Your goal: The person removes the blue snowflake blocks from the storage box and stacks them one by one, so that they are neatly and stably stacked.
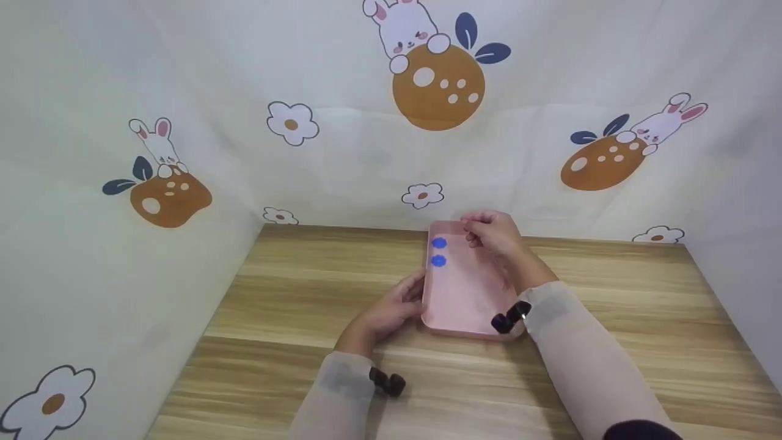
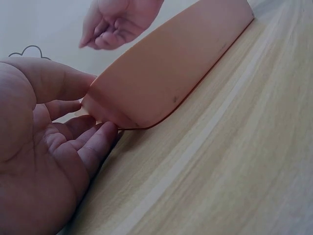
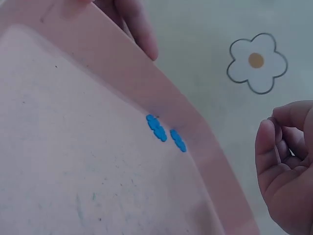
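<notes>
A shallow pink tray (image 1: 467, 305) lies on the wooden table. Two small blue scalloped pieces (image 1: 438, 261) are in it near its left wall, one behind the other; the right wrist view shows these blue pieces (image 3: 156, 128) on the tray floor. My left hand (image 1: 394, 308) holds the tray's left side, with the thumb (image 2: 68, 81) at the rim and other fingers against the outer wall. Over the tray's far right corner is my right hand (image 1: 495, 232). Its fingers are curled, thumb and index tips close together (image 3: 286, 161), and nothing shows between them.
A pale curtain (image 1: 342, 165) printed with rabbits, oranges and flowers rises along the back and sides of the wooden table (image 1: 281, 311). The tray's far end is close to this curtain. Black wrist cameras (image 1: 388, 382) are strapped to both sleeves.
</notes>
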Motion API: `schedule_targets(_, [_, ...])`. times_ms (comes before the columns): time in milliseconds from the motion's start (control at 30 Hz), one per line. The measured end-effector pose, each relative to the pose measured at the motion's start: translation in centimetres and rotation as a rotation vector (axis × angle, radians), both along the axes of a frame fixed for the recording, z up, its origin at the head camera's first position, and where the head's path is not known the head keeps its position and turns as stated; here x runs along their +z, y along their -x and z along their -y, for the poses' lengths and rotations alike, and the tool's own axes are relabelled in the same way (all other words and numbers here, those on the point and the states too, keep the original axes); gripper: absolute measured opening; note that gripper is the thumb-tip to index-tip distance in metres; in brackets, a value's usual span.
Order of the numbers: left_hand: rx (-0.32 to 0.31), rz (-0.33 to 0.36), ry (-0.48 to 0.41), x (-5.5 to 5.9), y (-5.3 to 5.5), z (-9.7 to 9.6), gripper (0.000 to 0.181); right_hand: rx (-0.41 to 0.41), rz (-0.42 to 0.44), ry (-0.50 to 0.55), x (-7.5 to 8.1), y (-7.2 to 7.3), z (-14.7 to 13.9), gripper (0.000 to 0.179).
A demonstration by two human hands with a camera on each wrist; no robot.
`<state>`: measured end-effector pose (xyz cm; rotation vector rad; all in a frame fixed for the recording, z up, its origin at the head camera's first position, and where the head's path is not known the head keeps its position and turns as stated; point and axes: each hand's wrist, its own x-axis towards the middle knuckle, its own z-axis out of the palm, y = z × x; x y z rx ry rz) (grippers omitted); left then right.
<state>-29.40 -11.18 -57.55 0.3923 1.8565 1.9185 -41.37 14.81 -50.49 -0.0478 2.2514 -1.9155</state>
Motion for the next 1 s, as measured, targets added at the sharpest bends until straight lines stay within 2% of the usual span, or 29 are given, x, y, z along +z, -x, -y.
schedule_targets(133, [0.000,0.002,-0.001,0.1,0.0,-0.1,0.080,0.006,0.001,-0.038,-0.9,1.2,0.7,0.035])
schedule_targets(233, [-0.009,-0.002,-0.008,0.0,0.0,-0.2,0.080,-0.004,0.004,-0.104,-1.4,1.7,1.1,0.033])
schedule_targets(433, [-0.009,-0.008,-0.008,-0.1,0.0,-0.1,0.081,-0.063,0.039,-0.237,-2.1,1.5,2.0,0.027])
schedule_targets(500, [-0.005,-0.007,-0.007,-0.1,0.0,0.0,0.081,-0.067,0.053,-0.215,-2.6,1.4,2.2,0.024])
schedule_targets(667, [-0.005,-0.004,-0.002,0.0,-0.1,0.0,0.081,0.017,0.057,-0.105,-3.9,1.6,2.4,0.023])
schedule_targets(833, [0.000,0.004,0.005,0.0,0.0,0.0,0.082,0.097,0.040,-0.160,-4.9,1.9,2.4,0.026])
schedule_targets(1000, [0.001,0.008,0.021,0.1,0.1,0.0,0.083,0.133,0.019,-0.236,-5.3,1.8,2.3,0.026])
